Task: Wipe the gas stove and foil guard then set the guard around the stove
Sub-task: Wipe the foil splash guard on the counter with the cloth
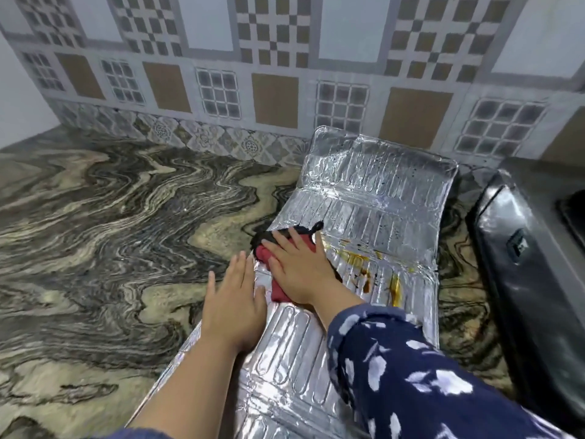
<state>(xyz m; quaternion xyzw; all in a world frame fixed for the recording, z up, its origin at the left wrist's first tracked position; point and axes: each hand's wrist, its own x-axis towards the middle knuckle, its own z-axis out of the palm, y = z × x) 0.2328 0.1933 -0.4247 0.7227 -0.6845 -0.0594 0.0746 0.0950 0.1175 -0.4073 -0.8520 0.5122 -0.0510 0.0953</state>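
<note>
Currently, your flat-fingered right hand (300, 267) presses the cloth (278, 274) on the guard (373, 198), lying flat on the counter (110, 217) beside the stove (531, 248); your open left hand (234, 299) steadies its edge, and hard strokes likely crease foil or smear the stains (364, 267).

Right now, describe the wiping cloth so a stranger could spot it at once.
On the marbled countertop lies a silver foil guard, flat beside the dark gas stove. On the foil, under the right hand, sits the cloth: the only red-and-black thing there.
</note>
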